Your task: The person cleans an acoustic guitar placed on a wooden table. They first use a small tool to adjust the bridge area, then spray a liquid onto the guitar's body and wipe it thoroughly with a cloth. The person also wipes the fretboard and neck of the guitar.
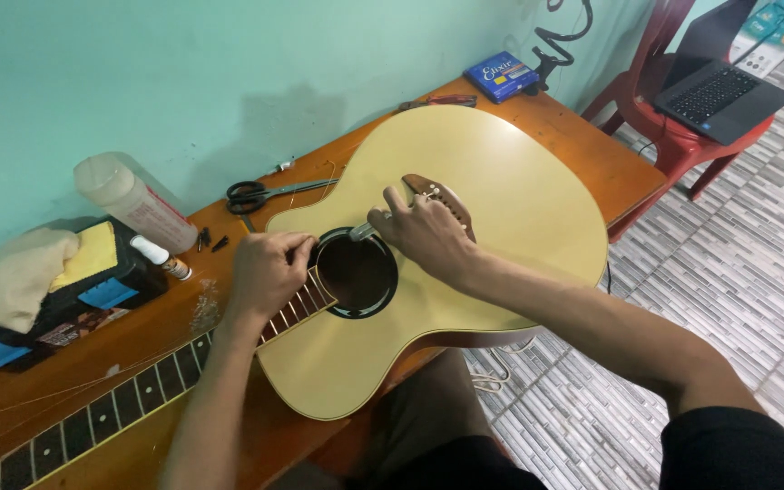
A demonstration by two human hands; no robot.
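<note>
My acoustic guitar (501, 191) lies face up on the wooden counter (583, 145), its pale body toward the right and its dark fretboard (102, 417) running off to the lower left. My left hand (268, 270) rests on the end of the fretboard just beside the sound hole (356, 274), fingers curled in and pinched together; what they pinch is too small to tell. My right hand (426, 234) sits between the sound hole and the brown bridge (442, 198), fingers closed on a small silvery tool (362, 230) whose tip points at the rim of the sound hole.

Behind the guitar, 1 pair of black-handled scissors (260, 193) lies on the counter near the wall. To their left stand a translucent plastic bottle (133, 201), tilted, and a small white tube (161, 257). A black box with yellow and blue cloths (93, 272) sits at the left edge. A blue packet (499, 76) lies at the far corner. A red plastic chair (673, 136) beside the counter carries 1 open laptop (719, 91).
</note>
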